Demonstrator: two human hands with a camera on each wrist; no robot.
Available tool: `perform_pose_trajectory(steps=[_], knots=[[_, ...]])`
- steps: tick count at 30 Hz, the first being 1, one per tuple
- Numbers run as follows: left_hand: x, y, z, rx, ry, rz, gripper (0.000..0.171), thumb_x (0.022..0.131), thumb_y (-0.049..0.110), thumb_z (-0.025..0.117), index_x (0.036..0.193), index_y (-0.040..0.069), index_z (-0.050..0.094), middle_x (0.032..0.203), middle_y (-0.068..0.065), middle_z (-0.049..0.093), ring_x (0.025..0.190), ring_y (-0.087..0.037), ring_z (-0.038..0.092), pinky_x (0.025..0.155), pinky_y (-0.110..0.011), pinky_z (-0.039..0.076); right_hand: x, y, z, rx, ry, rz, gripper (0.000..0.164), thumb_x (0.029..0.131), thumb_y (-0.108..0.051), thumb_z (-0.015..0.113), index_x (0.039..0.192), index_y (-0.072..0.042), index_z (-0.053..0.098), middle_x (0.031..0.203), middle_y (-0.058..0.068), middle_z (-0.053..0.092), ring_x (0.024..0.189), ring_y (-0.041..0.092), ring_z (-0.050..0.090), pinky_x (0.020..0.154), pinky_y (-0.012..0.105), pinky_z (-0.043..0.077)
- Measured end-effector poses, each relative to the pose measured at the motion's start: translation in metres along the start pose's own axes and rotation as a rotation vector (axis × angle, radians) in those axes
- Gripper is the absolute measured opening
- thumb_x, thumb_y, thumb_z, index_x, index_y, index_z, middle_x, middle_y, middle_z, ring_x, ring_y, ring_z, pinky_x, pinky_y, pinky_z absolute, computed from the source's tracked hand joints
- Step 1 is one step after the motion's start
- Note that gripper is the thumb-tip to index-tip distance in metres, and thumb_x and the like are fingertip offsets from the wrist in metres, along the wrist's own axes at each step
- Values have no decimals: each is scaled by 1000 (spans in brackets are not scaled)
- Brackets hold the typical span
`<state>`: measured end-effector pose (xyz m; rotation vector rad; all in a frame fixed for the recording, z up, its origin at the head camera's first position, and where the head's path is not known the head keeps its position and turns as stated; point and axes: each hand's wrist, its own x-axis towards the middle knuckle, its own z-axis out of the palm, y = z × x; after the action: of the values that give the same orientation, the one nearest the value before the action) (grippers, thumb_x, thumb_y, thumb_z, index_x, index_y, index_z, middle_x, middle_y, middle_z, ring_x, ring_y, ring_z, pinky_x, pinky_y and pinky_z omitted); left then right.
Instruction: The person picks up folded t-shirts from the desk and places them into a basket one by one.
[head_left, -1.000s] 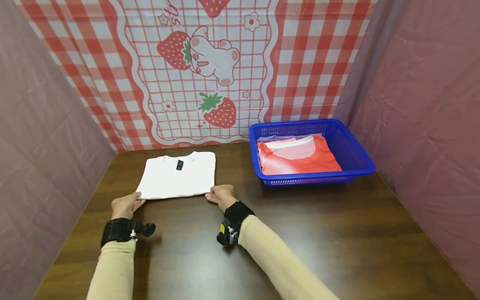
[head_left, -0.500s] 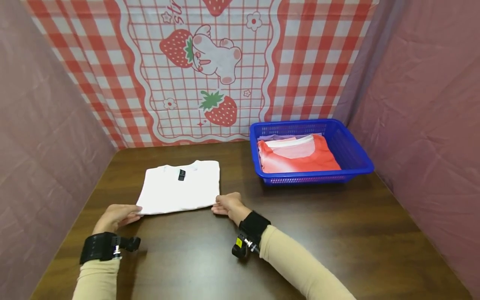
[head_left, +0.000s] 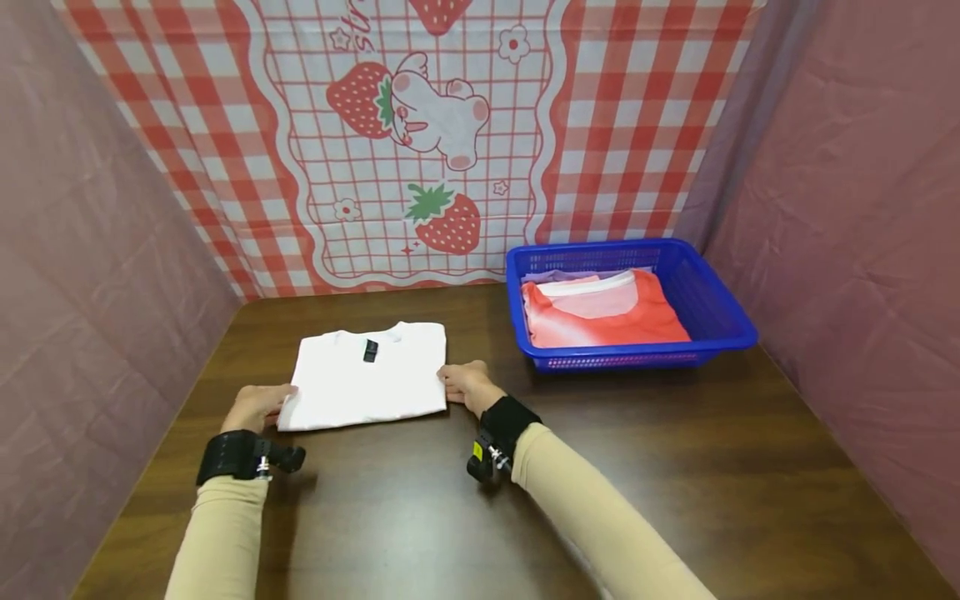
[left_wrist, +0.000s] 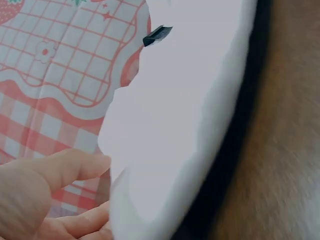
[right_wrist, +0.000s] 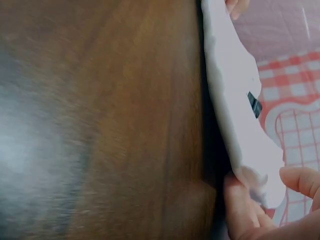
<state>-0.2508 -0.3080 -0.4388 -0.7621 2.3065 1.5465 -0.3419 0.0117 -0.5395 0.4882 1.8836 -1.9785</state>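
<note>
A folded white T-shirt (head_left: 360, 387) lies at the left of the brown table, its neckline facing away and a small black label (head_left: 371, 350) at the collar. At its left side my left hand (head_left: 255, 406) grips the edge; in the left wrist view the thumb (left_wrist: 82, 166) meets the cloth and the other fingers sit lower, partly behind it. My right hand (head_left: 467, 387) holds the right side, with its thumb (right_wrist: 300, 180) above and its fingers (right_wrist: 240, 207) beneath the fold. A dark shadow runs under the shirt's near edge.
A blue plastic basket (head_left: 622, 358) stands at the back right, holding folded clothes, a red and pink top (head_left: 645, 312) uppermost. A red-checked strawberry cloth (head_left: 442, 125) hangs behind the table (head_left: 600, 467), with pink curtains (head_left: 847, 208) on the sides.
The white T-shirt first came nearer to me, drawn by both hands at its near corners. Since then, both hands have moved away from me along its left and right sides.
</note>
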Motion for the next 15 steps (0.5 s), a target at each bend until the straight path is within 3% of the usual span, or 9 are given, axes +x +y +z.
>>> perform_pose_trajectory(steps=[2,5,7,9,10,12,15], knots=[[7,2,5,-27,54,-21,62,89,18,59,138,-16,38,119,-18,56,88,-13,55,61,-17,45,47,21,4,13,18,-14,39,77,-15,74,108,6,63,100,20,73,86,28,71,73,37,59],[14,5,12,-42,148,-38,60,89,19,58,137,-14,41,122,-21,54,91,-18,56,60,-18,44,56,22,10,-12,70,-46,36,76,-14,76,104,4,63,90,14,72,78,23,70,67,35,59],[17,6,15,-37,205,-35,56,87,18,60,132,-13,47,107,-17,58,83,-18,56,59,-20,44,29,7,14,-78,111,-48,24,76,-10,75,94,3,65,76,8,68,64,18,65,60,31,56],[19,7,18,-27,251,-20,52,85,17,63,125,-14,51,90,-11,57,75,-18,55,58,-22,45,-7,-13,15,-151,143,-46,13,72,-3,73,79,0,62,58,2,55,47,13,50,45,27,45],[18,8,19,-16,264,-18,49,84,16,63,121,-14,53,86,-9,56,75,-19,54,60,-23,46,-25,-22,16,-193,163,-33,10,72,-1,71,76,-1,61,56,0,51,45,12,46,44,25,43],[17,8,19,11,266,-19,46,84,15,63,119,-15,55,86,-10,56,80,-22,53,66,-27,47,-53,-35,16,-255,188,-7,8,72,1,68,73,-2,61,55,0,47,43,11,41,42,24,38],[13,8,17,32,217,-24,49,87,15,62,123,-16,52,101,-17,57,89,-25,54,74,-30,47,-73,-41,12,-314,201,-4,10,74,-1,71,82,1,65,67,4,57,50,13,49,46,23,46]])
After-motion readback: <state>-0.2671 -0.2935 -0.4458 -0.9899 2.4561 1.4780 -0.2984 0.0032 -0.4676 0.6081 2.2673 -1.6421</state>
